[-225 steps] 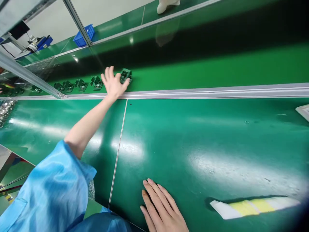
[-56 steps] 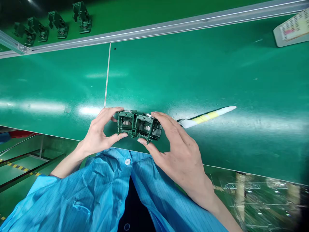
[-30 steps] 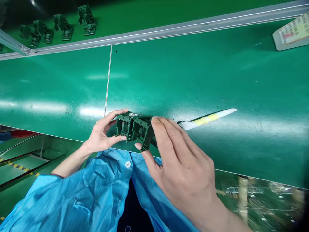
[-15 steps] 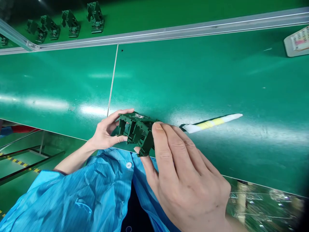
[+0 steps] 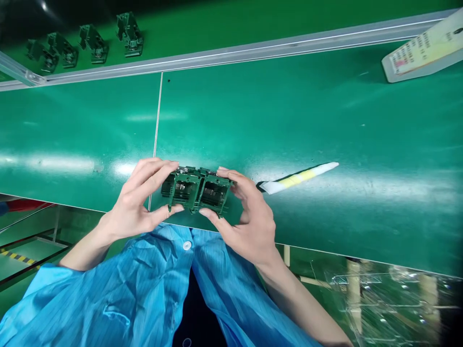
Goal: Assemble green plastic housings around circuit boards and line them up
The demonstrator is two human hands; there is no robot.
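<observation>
My left hand (image 5: 139, 200) grips the left end of a dark green plastic terminal block assembly (image 5: 198, 192), fingers over its top edge and thumb underneath. On the other end, my right hand (image 5: 249, 212) is closed in the same way. Two open, box-like sections show side by side in the assembly, with bits of metal along the top and inside. It is held up close to the front edge of the green table (image 5: 289, 120). Just to the right of my right hand lies a slim tool (image 5: 300, 178) wrapped in white and yellow; its dark end is partly hidden.
Several similar green blocks (image 5: 130, 36) stand in a row on the raised back shelf, behind a metal rail (image 5: 235, 58). A pale bin with a printed label (image 5: 408, 58) is at the back right. Below the table's right front edge are clear plastic trays (image 5: 390, 299).
My right hand has drawn back and lower, now gripping the right end of the assembly. The assembly has turned, so its two sections line up facing me. The view has shifted slightly.
</observation>
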